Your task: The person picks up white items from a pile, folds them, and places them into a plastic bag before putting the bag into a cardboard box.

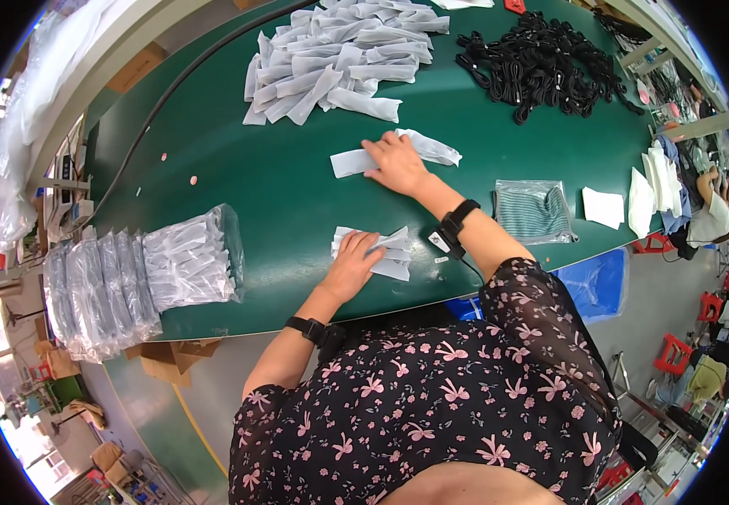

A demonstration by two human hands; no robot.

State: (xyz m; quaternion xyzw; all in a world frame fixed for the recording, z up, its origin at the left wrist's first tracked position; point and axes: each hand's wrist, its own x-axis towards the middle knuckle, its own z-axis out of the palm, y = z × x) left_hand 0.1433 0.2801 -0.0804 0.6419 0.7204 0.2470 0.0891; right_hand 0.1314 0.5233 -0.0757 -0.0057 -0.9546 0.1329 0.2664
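My left hand point(353, 266) lies over a small stack of narrow white packets point(394, 253) near the front edge of the green table, its fingers closed on them. Farther off, my right hand point(398, 163) is closed over more slim white packets. One flat packet point(348, 163) sticks out to its left, and another crumpled packet point(433, 148) to its right. The parts under my palms are hidden. Beyond my right hand lies a large heap of similar white packets point(343, 63).
Black coiled cords point(543, 67) are piled at the far right. A bagged green striped cloth point(533, 212) and a white sheet point(603, 208) lie to the right. Clear bags of packets point(188, 261) line the left edge. A blue bin point(593, 284) stands below the table's right edge.
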